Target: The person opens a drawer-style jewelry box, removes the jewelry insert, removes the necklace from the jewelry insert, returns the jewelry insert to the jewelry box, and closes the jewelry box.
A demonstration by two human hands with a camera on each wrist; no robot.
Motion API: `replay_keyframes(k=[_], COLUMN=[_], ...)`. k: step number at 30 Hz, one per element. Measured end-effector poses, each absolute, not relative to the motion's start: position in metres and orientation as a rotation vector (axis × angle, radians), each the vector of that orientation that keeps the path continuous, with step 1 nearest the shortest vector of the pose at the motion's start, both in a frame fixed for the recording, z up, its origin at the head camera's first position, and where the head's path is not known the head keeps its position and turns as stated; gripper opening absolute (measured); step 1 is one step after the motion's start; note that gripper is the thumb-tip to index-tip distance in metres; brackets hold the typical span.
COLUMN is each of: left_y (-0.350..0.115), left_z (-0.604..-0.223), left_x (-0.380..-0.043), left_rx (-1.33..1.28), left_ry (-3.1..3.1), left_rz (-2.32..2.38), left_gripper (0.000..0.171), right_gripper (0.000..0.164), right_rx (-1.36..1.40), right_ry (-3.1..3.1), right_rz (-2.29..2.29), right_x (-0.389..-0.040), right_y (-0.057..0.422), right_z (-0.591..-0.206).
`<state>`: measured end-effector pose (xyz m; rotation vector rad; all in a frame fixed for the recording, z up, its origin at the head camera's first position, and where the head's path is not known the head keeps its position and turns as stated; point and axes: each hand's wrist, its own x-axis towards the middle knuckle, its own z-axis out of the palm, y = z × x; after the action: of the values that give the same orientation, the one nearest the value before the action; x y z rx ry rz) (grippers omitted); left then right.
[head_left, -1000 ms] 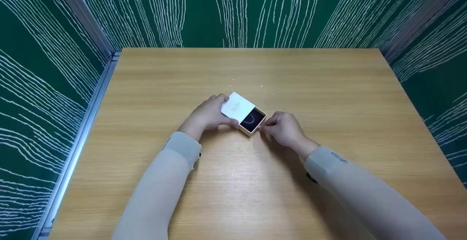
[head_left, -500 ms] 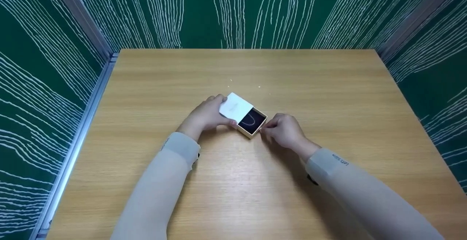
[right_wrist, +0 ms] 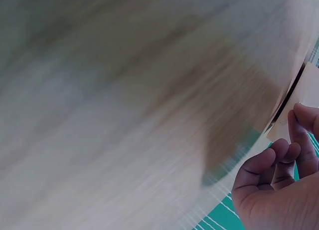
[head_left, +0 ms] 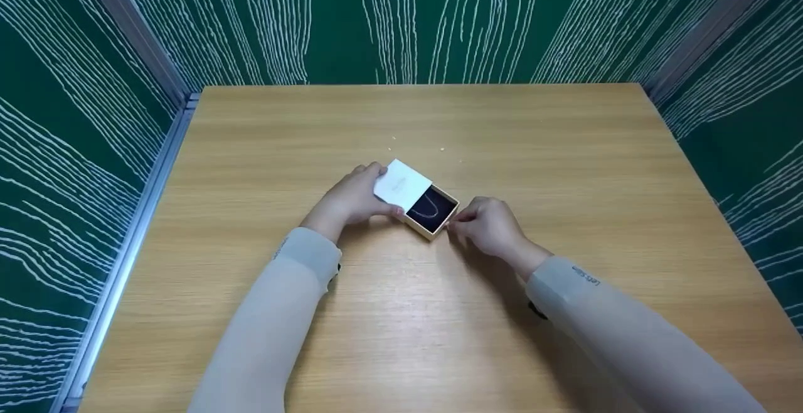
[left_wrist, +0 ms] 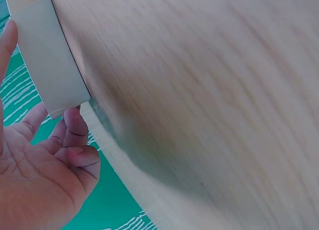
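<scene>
A small jewelry box lies at mid-table, its white sleeve [head_left: 401, 187] partly off a cream drawer [head_left: 419, 228] with dark lining. Inside the drawer rests a thin chain [head_left: 437, 210] in a curve, part of it hidden under the sleeve. My left hand [head_left: 350, 199] grips the sleeve from the left, thumb on the near side and fingers on the far side. At the drawer's outer end, the thumb and index finger of my right hand [head_left: 494, 228] pinch. What small part they pinch is too small to make out. The right wrist view shows the other fingers curled.
The wooden table [head_left: 401, 312] carries several tiny pale specks [head_left: 442, 149] beyond the box. Green walls with white streaks [head_left: 357, 24] stand behind and at both sides. A metal frame rail [head_left: 135, 231] runs along the left table edge.
The drawer has slid a little farther out of the sleeve, to the right and toward me. More of the dark lining and chain shows. Both hands keep their hold.
</scene>
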<state>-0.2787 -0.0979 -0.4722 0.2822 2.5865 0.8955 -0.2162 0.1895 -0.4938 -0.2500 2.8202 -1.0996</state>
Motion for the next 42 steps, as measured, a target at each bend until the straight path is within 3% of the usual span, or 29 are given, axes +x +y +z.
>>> replay_keyframes(k=[42], left_y=[-0.0978], left_z=[-0.4770], left_x=[-0.2792], left_rx=[0.271], left_ry=[2.589], left_rz=[0.921], left_gripper=[0.107], right_gripper=[0.009], right_rx=[-0.215], right_ry=[2.811], right_rz=[-1.120], right_x=[-0.2091], right_y=[0.1993], right_z=[-0.4996])
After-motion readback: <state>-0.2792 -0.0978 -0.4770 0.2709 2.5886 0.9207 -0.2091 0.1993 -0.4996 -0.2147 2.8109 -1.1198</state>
